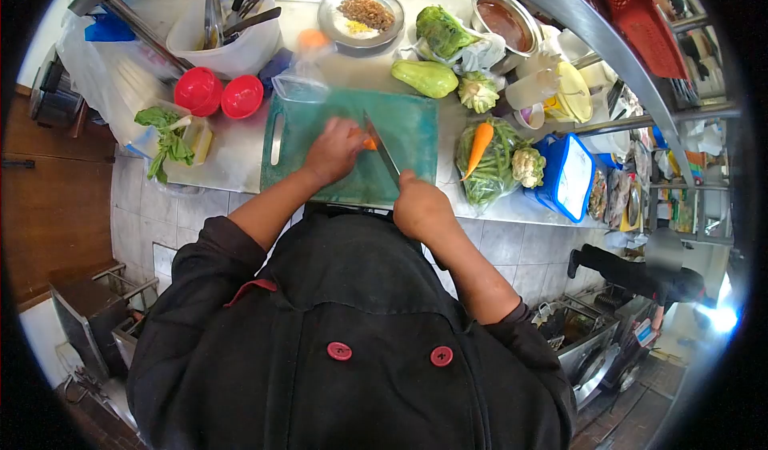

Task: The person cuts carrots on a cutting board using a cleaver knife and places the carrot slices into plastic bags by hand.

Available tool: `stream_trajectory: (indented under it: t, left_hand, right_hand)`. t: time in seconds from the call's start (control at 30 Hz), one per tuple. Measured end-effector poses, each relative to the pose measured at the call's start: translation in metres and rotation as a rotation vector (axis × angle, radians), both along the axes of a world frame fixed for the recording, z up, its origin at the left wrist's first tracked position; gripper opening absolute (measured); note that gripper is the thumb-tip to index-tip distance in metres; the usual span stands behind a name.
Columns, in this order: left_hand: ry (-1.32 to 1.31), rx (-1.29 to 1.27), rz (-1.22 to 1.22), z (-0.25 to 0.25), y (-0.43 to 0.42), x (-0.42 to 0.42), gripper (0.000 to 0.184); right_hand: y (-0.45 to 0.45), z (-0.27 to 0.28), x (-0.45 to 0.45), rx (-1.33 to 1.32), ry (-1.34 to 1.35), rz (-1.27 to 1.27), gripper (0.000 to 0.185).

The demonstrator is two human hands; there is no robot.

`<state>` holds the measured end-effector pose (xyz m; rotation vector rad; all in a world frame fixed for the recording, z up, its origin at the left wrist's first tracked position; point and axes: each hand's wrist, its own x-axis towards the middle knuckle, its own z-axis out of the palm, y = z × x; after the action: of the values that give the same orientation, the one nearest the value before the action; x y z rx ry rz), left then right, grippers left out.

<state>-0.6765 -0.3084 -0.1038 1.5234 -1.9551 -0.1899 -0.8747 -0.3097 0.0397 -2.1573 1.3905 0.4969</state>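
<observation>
Firstly, on the pale metal worktop [232, 154], we list one rectangular green cutting board [412, 130] with a slot handle at its left end. Over it, one small orange piece [370, 143], at the fingertips and just beside the blade. Our right hand [422, 206]: closed round the handle of a long steel-bladed knife [382, 150], which slants away and leftward over the board. Our left hand [332, 150]: motion-blurred, fingers bunched narrow at the orange piece; we cannot tell whether they grip it.

To the left, we count two round red plastic bowls [198, 92], side by side, and one white plastic tub [232, 66] of utensils. Beyond the board, one round metal plate [384, 42] bearing brown, white and yellow heaps. To the right, one smooth pale green vegetable [424, 78]; one whole orange carrot [478, 150], lying on a clear plastic bag of green beans [488, 180]; and one blue plastic tub [552, 164] with a white top.
</observation>
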Motion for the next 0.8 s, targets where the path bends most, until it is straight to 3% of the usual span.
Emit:
stream_trajectory:
  t: [0.17, 0.33, 0.57, 0.8]
  left_hand:
    - [0.005, 0.024, 0.004, 0.008, 0.0, -0.001, 0.019]
    - [0.0, 0.092, -0.003, 0.004, -0.001, 0.0, 0.023]
    - [0.057, -0.024, -0.022, 0.002, -0.001, 0.003, 0.021]
    - [0.07, 0.033, 0.012, 0.004, 0.002, 0.002, 0.025]
  right_hand:
    - [-0.005, -0.01, 0.005, 0.051, 0.001, -0.029, 0.025]
    - [-0.018, -0.072, 0.012, -0.017, -0.104, -0.069, 0.024]
    - [-0.015, -0.029, -0.002, -0.06, -0.097, -0.02, 0.024]
    - [-0.005, -0.005, -0.001, -0.011, -0.019, 0.021, 0.024]
